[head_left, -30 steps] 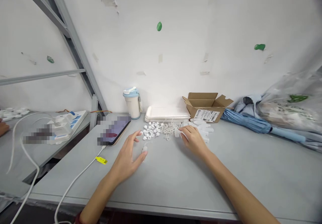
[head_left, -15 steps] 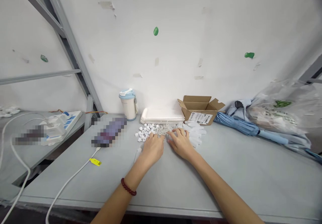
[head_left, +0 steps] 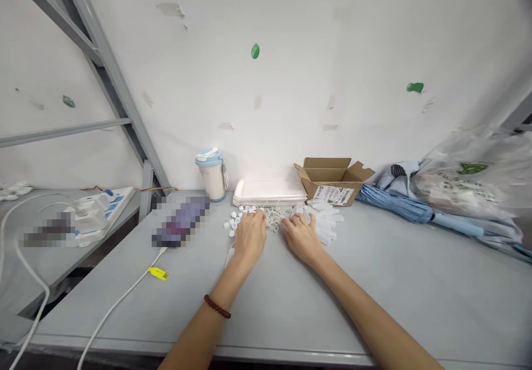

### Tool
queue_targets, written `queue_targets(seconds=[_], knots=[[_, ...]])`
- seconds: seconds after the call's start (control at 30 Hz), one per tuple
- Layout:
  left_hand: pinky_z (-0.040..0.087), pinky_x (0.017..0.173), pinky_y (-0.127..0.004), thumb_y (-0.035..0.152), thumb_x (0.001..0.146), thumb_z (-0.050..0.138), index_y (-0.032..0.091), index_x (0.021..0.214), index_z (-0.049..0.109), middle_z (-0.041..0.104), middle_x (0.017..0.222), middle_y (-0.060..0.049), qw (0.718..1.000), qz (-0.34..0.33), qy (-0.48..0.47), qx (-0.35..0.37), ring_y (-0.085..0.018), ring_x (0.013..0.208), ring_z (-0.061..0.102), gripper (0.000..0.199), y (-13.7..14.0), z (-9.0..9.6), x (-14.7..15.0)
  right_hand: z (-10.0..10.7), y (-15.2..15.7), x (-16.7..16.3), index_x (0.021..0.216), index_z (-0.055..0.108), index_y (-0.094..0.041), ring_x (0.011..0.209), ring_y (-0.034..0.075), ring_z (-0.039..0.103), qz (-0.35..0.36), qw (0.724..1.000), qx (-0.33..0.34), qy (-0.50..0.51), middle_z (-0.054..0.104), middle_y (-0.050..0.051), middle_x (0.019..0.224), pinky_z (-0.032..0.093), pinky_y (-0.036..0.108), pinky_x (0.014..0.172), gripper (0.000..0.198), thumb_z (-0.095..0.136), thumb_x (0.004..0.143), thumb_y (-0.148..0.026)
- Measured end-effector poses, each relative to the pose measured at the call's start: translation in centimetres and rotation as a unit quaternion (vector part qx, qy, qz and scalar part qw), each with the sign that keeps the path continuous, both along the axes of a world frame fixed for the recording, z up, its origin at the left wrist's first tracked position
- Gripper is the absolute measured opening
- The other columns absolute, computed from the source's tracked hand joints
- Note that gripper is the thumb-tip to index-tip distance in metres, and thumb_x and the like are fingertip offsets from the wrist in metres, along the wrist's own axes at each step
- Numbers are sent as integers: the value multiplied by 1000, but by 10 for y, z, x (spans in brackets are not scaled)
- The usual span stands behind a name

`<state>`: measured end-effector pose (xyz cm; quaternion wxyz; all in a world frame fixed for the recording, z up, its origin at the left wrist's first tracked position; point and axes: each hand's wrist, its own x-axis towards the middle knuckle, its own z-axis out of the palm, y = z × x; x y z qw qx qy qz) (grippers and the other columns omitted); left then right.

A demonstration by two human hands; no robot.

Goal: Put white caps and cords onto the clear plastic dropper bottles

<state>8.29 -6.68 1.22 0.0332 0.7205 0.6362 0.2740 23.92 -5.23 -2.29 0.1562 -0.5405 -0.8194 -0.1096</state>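
My left hand (head_left: 250,238) is over the right edge of a pile of small white caps (head_left: 234,223), its fingers curled together; anything in them is hidden. Between my hands lies a heap of thin whitish pieces with small rings (head_left: 274,217). My right hand (head_left: 302,238) rests at that heap's right side, fingers bent and apart, beside a pile of translucent white tubes (head_left: 328,220). Nothing can be seen held in it. A small pale piece (head_left: 229,252) lies by my left wrist, partly covered.
Behind the piles are a stack of white trays (head_left: 268,193) and an open cardboard box (head_left: 332,184). A cup (head_left: 211,179) and a pixelated phone-like object (head_left: 182,223) with a cable stand left. A folded blue umbrella (head_left: 394,204) and plastic bag (head_left: 461,176) lie right.
My left hand has moved slightly left and up over the caps, away from my right hand. My right hand has shifted slightly right, so the gap between them is wider.
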Motion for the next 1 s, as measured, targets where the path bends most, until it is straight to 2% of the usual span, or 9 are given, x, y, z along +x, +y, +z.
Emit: queue_targets(seconds=[0.13,0.23,0.33,0.43,0.57,0.7,0.83,0.93,1.0], knots=[[43,77,-33,13,84,49,18,90,60,64,91,-8,994,37,-83,55,-24,93,55,13,7,5,0,2,3,0,99,62,-19,101,26,50,-11,1000,0,1,67,11,91,18,56,95,24,42,88,-10],[45,74,-30,14,83,52,17,85,60,64,91,-6,984,53,-146,93,-20,85,57,9,12,7,1,7,4,1,95,62,-17,100,27,51,-33,998,32,33,67,12,88,17,56,96,24,41,88,-9],[45,71,-28,14,82,52,17,84,59,64,85,-3,970,61,-198,127,-16,75,57,8,12,7,5,14,2,3,95,61,-17,98,28,53,-53,991,59,108,68,11,86,24,53,93,20,43,87,-13],[45,72,-27,15,82,52,17,85,59,65,84,-3,958,69,-234,149,-15,73,57,8,9,7,8,19,-1,5,95,60,-17,95,29,55,-79,973,64,208,69,11,88,31,48,86,18,46,85,-19],[45,73,-28,15,81,53,16,85,61,66,84,-4,954,57,-256,142,-15,73,58,9,12,5,8,23,-3,7,93,59,-17,94,29,57,-92,934,48,341,68,11,92,37,45,83,19,48,80,-24],[46,65,-25,11,71,59,17,70,63,67,68,0,958,14,-269,94,-13,61,59,7,24,14,11,25,-4,7,90,59,-17,91,26,60,-69,884,-10,463,67,10,93,43,40,80,20,51,76,-29],[47,70,-24,14,77,54,16,80,64,69,78,-2,948,17,-299,106,-13,70,62,10,36,26,19,27,-9,6,89,57,-18,79,21,61,-48,825,-54,560,66,7,92,46,37,76,21,57,73,-33],[48,67,-23,10,72,57,17,72,64,69,72,0,947,0,-309,87,-13,67,63,10,40,24,22,29,-14,5,87,56,-19,77,20,63,-27,775,-92,624,65,6,91,47,35,73,22,61,72,-34],[49,64,-24,8,68,58,17,66,63,67,63,1,946,1,-317,72,-14,62,63,11,40,17,21,32,-17,5,85,55,-19,79,20,63,-22,756,-103,646,65,4,86,47,34,73,22,64,70,-33]])
